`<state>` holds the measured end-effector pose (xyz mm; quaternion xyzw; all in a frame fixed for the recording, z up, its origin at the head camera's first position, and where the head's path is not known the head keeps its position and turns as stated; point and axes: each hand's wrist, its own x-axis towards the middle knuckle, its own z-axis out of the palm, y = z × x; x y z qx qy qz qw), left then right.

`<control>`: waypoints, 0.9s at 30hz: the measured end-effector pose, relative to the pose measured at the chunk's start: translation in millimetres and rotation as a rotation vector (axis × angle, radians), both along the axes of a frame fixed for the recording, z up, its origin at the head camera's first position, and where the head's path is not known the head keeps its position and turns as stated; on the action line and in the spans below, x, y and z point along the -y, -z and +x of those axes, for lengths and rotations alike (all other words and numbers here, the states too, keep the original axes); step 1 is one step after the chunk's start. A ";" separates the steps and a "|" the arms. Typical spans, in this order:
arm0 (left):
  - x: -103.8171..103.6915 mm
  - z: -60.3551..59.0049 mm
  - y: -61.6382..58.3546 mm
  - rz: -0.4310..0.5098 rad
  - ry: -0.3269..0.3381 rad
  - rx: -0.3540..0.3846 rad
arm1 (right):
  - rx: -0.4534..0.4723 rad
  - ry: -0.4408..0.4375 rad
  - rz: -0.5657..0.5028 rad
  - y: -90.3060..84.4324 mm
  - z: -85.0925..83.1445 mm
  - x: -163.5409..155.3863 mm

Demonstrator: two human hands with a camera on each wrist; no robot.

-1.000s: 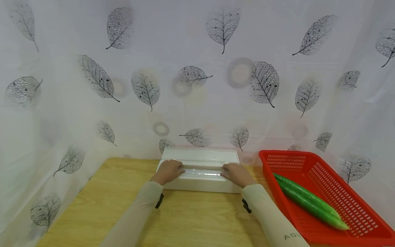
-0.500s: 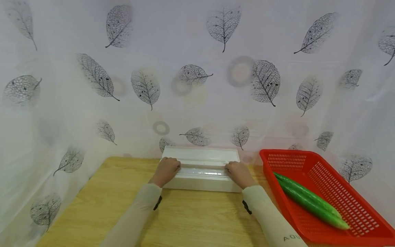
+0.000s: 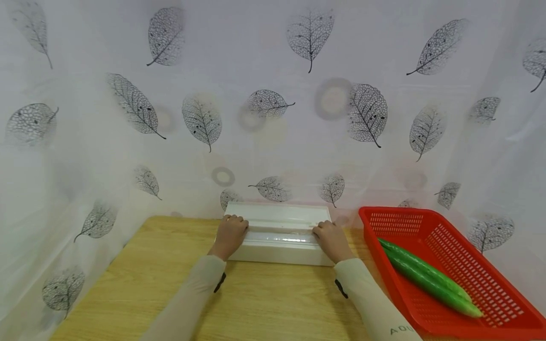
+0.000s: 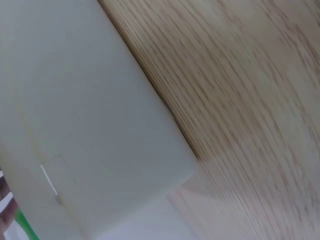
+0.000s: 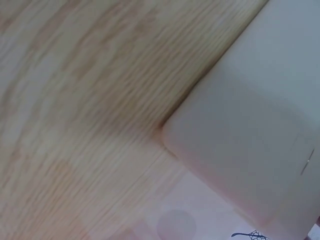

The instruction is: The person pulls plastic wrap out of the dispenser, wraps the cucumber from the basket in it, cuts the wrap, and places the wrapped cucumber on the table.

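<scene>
We grip the white box [image 3: 279, 234] with curled fingers, left hand [image 3: 231, 233] left end, right hand [image 3: 330, 238] right end, red basket [image 3: 490, 303] right.

A cling film dispenser [image 3: 279, 237] is sitting at the table's [image 3: 141, 284] back; right, two cucumbers [image 3: 428, 278] are lying in a basket [image 3: 490, 279].

The head camera is looking forward and down over the desk [image 3: 128, 284]. Both wrist cameras are sitting very close, each showing a white box [image 3: 279, 237] corner at 12 o'clock.
</scene>
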<state>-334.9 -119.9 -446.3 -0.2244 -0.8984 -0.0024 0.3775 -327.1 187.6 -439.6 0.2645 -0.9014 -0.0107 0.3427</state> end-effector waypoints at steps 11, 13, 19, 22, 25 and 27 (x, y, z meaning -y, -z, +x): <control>-2.0 4.1 -6.4 -0.016 -0.060 0.020 | -0.033 0.053 -0.015 0.5 -2.8 1.6; -1.7 4.6 -7.3 -0.020 -0.064 0.020 | -0.042 0.055 -0.023 -0.2 -2.4 1.7; -0.7 4.1 -7.7 -0.026 -0.066 0.034 | -0.068 0.048 -0.040 -3.6 -0.5 1.8; -0.6 3.9 -8.5 -0.027 -0.069 0.034 | -0.084 0.038 -0.051 -5.2 0.4 1.5; -0.6 4.9 -10.3 -0.022 -0.070 0.027 | -0.105 0.032 -0.059 -6.9 1.1 1.2; -0.6 5.8 -11.4 -0.020 -0.071 0.020 | -0.117 0.032 -0.058 -7.6 1.5 1.3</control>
